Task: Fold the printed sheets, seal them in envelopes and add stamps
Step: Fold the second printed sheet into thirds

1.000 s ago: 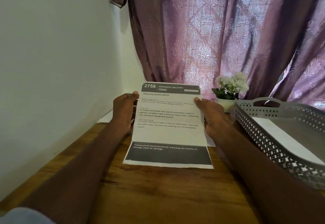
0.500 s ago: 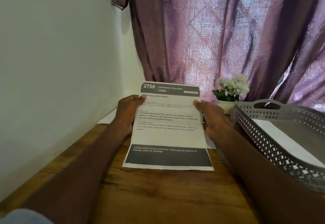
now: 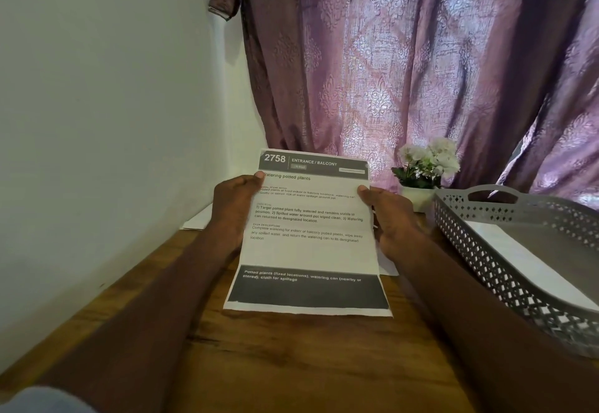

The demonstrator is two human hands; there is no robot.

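Holding the printed sheet (image 3: 308, 234) upright above the wooden table (image 3: 291, 364), we pinch its side edges with left hand (image 3: 235, 210) and right hand (image 3: 390, 218) (light, floppy paper, best gripped near the corners).

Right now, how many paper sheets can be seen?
3: printed sheet held in both hands, one sheet on the table behind it, one in the tray. More may be hidden.
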